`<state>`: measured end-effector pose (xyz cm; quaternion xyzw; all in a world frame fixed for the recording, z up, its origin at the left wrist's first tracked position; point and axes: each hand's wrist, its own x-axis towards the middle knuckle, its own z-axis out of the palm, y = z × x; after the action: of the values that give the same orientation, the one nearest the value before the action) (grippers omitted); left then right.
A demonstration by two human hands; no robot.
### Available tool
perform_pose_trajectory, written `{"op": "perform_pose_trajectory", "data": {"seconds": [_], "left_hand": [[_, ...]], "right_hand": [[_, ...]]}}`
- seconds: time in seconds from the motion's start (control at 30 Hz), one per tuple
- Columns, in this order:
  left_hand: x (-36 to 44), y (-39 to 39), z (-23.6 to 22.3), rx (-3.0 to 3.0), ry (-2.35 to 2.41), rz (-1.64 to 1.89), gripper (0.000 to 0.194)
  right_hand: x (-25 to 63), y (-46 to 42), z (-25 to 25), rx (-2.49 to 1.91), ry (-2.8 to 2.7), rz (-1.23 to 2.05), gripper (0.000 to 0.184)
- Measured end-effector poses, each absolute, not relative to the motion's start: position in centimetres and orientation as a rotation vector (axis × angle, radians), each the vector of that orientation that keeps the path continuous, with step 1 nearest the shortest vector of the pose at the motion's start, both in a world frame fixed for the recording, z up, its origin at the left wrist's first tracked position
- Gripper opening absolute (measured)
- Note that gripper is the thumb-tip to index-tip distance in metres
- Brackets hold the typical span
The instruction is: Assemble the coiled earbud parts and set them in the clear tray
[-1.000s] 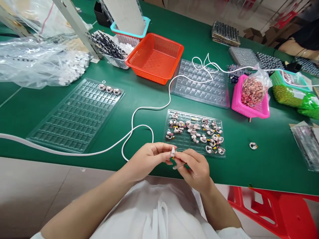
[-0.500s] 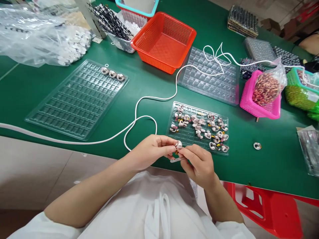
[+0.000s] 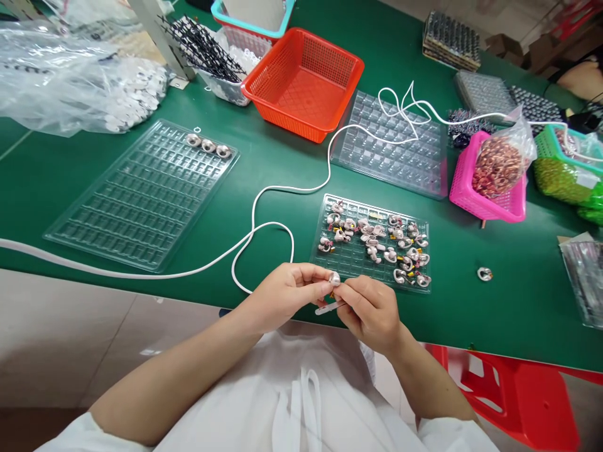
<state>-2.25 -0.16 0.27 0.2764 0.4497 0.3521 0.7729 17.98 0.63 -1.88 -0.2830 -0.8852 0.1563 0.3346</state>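
My left hand (image 3: 285, 295) pinches a small shiny silver-white earphone piece (image 3: 334, 279) between thumb and fingertips, in front of my body at the table's near edge. A bit of yellow-orange shows under the piece. My right hand (image 3: 372, 311) is closed, its fingertips against the same piece. Out of its curled fingers sticks a slim, flat, pale-grey tool (image 3: 326, 308) with a rounded end, pointing left. Just beyond my hands lies a clear tray (image 3: 351, 267) with many similar curved pieces (image 3: 372, 231), some with yellow and pink bits. The fingertips hide part of the held piece.
At left, a clear tray (image 3: 117, 201) bears three silver pieces (image 3: 208, 145). A white cable (image 3: 292, 188) crosses the table. Beyond stand an orange basket (image 3: 287, 119), another clear tray (image 3: 389, 147) and a pink basket (image 3: 506, 207). One loose piece (image 3: 484, 274) lies at right.
The held piece has turned, so its rounded silver side now shows. The tool's end has swung left. The camera view has shifted slightly; both hands stay together.
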Motion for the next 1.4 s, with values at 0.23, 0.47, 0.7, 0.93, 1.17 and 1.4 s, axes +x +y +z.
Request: {"op": "perform_pose_trajectory", "data": {"seconds": [0.23,0.47,0.7,0.93,1.17,1.4], "left_hand": [[-1.9,0.3,0.0,0.588,0.915,0.785,0.02],[-1.7,0.0,-0.1,0.616,1.01,0.791,0.02],[-1.7,-0.3,0.1,0.72,1.117,0.871,0.008],[-1.8,-0.8,-0.8,0.7,1.091,0.946,0.011],[-1.2,-0.8,0.2,0.849,1.268,0.974,0.014],[-0.7,-0.7,0.3,0.948,1.391,1.04,0.023]], "right_hand": [[17.8,0.5,-1.9,-0.763,-2.152,0.506,0.033],[17.8,-0.8,-2.2,-1.03,-1.704,0.856,0.024],[17.5,-1.6,-2.7,-1.208,-1.37,1.26,0.005],[16.9,-1.7,-2.5,-1.222,-1.337,1.497,0.019],[15.6,-1.3,-2.4,-1.259,-1.261,1.538,0.021],[14.1,-0.9,-3.0,-1.299,-1.147,1.502,0.027]]}}
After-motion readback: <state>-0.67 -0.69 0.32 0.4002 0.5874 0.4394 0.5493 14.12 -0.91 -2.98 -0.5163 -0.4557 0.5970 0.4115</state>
